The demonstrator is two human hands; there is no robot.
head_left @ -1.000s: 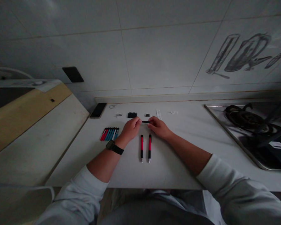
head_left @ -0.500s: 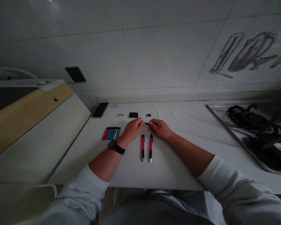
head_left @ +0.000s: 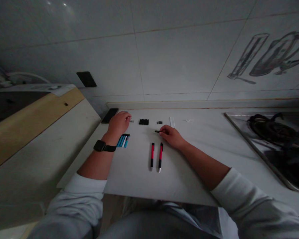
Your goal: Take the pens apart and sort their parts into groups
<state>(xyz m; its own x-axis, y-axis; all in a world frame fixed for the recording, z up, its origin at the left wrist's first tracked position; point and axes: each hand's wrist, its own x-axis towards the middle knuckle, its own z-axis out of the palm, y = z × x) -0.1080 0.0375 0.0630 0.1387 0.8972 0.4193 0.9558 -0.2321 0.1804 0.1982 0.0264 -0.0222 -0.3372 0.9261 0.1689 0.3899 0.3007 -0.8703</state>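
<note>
At the far left a pale wooden board (head_left: 37,114) slopes beside the white counter (head_left: 204,156). A dark phone (head_left: 110,115) lies at the counter's back left corner, and the left hand (head_left: 119,123) hovers just beside it, palm down, with a black watch (head_left: 100,145) on the wrist. Its fingers are bent downward over a few tiny metal springs (head_left: 131,120); whether they grip one cannot be told, since the fingertips are hidden by the hand. Just below the wrist lies a tight row of blue pen barrels (head_left: 124,140), partly covered by it. Further right, a cluster of black grips (head_left: 144,121) sits near the wall. In the middle, two red-and-black pens (head_left: 156,156) lie parallel, close together, tips toward the person. Above them, the right hand (head_left: 171,136) rests on the counter, thumb and forefinger pinched on a short black tube (head_left: 156,131) that sticks out to the left, low over the surface. Behind this hand lie a small dark piece (head_left: 159,122), a pair of white rods (head_left: 172,121) and some small white bits (head_left: 188,120). At the far right stands a steel gas stove (head_left: 274,136).
</note>
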